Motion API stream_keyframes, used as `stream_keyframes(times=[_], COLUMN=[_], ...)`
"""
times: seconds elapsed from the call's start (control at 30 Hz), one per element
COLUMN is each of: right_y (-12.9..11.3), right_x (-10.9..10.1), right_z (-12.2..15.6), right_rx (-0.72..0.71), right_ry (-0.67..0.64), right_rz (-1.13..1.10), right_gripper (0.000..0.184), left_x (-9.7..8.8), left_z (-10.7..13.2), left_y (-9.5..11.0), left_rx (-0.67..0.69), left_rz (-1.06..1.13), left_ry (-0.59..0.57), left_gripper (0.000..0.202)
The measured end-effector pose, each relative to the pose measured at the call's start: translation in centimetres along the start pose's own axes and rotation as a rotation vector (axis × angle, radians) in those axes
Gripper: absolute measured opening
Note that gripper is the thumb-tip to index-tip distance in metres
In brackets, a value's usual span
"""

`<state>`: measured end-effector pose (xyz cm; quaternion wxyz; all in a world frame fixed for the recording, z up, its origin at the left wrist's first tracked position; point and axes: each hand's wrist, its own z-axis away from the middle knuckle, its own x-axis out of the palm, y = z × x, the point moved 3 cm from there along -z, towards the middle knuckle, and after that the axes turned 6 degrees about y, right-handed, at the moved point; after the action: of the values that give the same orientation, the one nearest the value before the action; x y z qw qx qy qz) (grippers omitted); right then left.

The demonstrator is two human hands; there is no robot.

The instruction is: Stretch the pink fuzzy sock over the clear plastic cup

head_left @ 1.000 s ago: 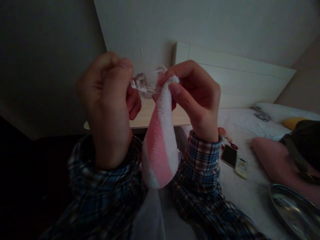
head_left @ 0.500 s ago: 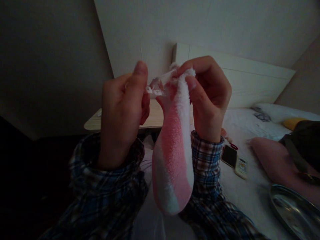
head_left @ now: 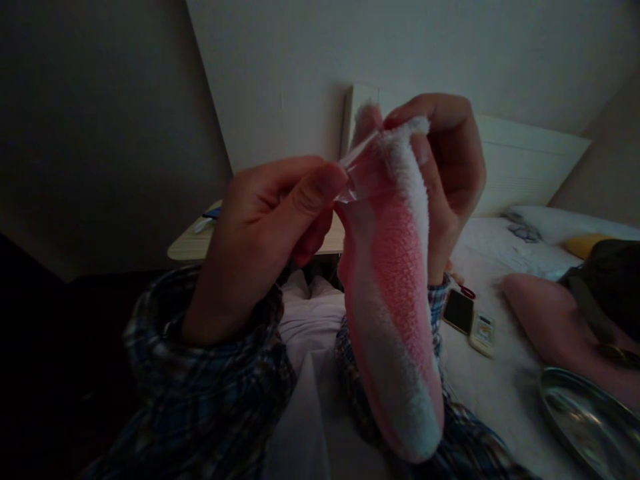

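A fluffy pink and white sock (head_left: 395,293) hangs in front of me, toe down. My right hand (head_left: 450,167) pinches its top edge between thumb and fingers. My left hand (head_left: 270,227) is closed in a pinch on a small clear plastic piece (head_left: 357,173) that sits at the sock's opening. Both wrists wear plaid sleeves.
A bed with white sheets (head_left: 495,380) lies below and to the right, with a dark phone (head_left: 457,311) and a white remote (head_left: 483,333) on it. A metal tray (head_left: 590,420) is at lower right. Another person's arm (head_left: 555,327) rests nearby. A wooden bedside table (head_left: 200,240) stands behind.
Both hands have shifted right and the sock has come closer and higher. My left hand has turned from a fist to a forward pinch on the clear plastic at the sock's top.
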<state>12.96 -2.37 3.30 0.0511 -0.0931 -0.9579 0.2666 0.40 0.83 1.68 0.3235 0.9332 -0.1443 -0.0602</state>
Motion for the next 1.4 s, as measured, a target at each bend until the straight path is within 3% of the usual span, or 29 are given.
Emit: stream_keyframes(times=[0.07, 0.23, 0.47, 0.63, 0.73, 0.83, 0.9, 1.07, 1.4], right_y=[0.3, 0.9, 0.2, 0.6, 0.8, 0.9, 1.0, 1.2, 1.5], right_x=[0.1, 0.3, 0.4, 0.8, 1.1, 1.2, 1.1, 0.8, 1.1], right_z=[0.0, -0.3, -0.4, -0.2, -0.4, -0.7, -0.8, -1.0, -0.9], right_rx=[-0.03, -0.127, -0.22, -0.254, -0.274, -0.271, -0.281, -0.369, -0.344], right_ry=[0.078, 0.101, -0.029, -0.059, -0.091, -0.089, -0.057, -0.055, -0.043], right_rz=[-0.054, -0.022, 0.03, -0.004, -0.003, 0.06, 0.039, -0.084, -0.035], right_gripper=[0.005, 0.009, 0.013, 0.015, 0.025, 0.024, 0.02, 0.016, 0.011], left_x=[0.0, -0.2, -0.7, -0.9, -0.7, -0.5, -0.5, -0.5, -0.7], left_z=[0.0, -0.1, -0.3, -0.5, -0.6, -0.6, -0.5, -0.3, -0.5], left_y=[0.1, 0.3, 0.8, 0.9, 0.8, 0.9, 1.0, 1.3, 1.2], left_rx=[0.024, 0.064, -0.014, 0.057, 0.095, 0.163, 0.177, 0.062, 0.096], left_rz=[-0.01, -0.065, -0.138, -0.144, -0.134, -0.116, -0.135, -0.264, -0.182], left_ry=[0.026, 0.138, 0.176, 0.349, 0.392, 0.423, 0.388, 0.191, 0.218], left_gripper=[0.035, 0.033, 0.034, 0.037, 0.038, 0.041, 0.042, 0.035, 0.035])
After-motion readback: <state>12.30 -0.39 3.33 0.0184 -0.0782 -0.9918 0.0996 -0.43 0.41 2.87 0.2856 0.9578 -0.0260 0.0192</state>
